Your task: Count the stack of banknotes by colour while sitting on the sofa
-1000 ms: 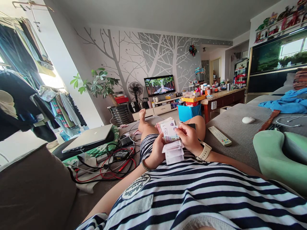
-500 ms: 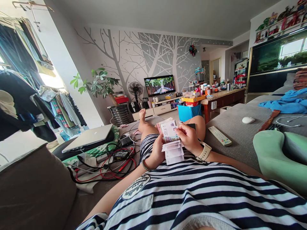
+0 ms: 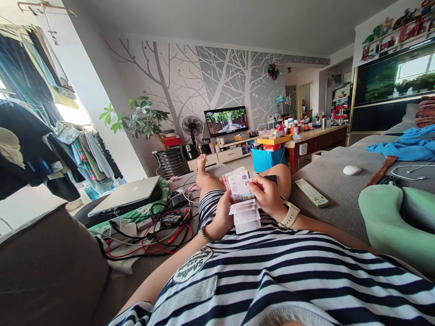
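Observation:
I lie back on a grey sofa in a striped shirt, both hands over my lap. My left hand [image 3: 222,215], with a bracelet at the wrist, is closed around a stack of banknotes [image 3: 242,199] from below. My right hand [image 3: 268,195], with a white watch on its wrist, pinches the right edge of the top notes. The upper notes stand up toward the camera, and several folded-over notes hang down below the hands.
A white remote [image 3: 311,193], a white mouse [image 3: 351,170] and a green pillow [image 3: 396,222] lie on the sofa to my right. To my left sit a closed laptop [image 3: 125,194] and a tangle of red and black cables [image 3: 159,231]. A TV [image 3: 226,121] plays far ahead.
The hands hold nearly still; the hanging folded notes have drawn slightly closer together under the hands.

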The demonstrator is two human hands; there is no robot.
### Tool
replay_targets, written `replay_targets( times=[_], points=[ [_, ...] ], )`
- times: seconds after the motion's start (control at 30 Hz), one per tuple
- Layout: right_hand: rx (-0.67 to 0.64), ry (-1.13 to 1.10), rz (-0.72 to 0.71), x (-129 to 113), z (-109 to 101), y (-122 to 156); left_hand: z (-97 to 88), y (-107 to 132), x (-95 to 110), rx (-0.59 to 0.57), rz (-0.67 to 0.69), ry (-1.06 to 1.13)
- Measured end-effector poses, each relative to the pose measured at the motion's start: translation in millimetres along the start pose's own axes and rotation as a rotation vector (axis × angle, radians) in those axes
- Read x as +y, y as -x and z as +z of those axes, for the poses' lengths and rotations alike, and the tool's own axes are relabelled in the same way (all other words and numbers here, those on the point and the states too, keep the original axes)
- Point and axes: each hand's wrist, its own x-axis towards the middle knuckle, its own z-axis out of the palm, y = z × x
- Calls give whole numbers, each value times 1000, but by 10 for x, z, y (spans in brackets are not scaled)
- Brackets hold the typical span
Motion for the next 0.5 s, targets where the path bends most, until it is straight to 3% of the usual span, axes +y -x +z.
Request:
replay_targets(
  times=[0.5],
  points=[
    [-9,-1,6,17,-3,-4,-84,-105,-38,4,-54,71]
  ],
)
